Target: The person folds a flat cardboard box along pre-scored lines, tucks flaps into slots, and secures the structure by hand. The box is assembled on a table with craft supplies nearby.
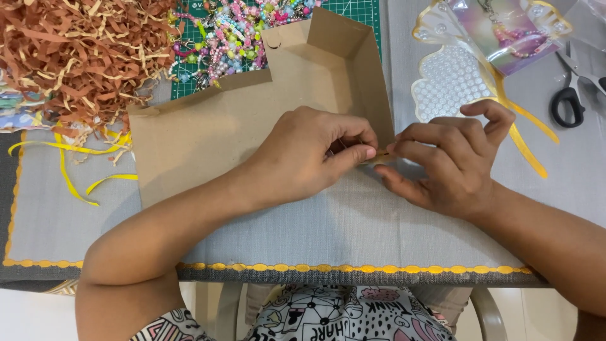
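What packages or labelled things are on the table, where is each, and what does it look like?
Cardboard box: flat brown carton at centre, one side folded up; left hand and right hand pinch its right edge.
Clear pouch: top right, glossy, gold-edged, pink beaded item inside.
White bubble pouch: below it, cloud-shaped, yellow trim.
Cutting mat: green, gridded, top centre, partly covered by beads.

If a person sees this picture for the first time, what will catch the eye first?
First, the left hand and right hand pinching a corner of the brown cardboard box in the middle. Then the heap of brown paper shreds at top left, with colourful beads beside it.
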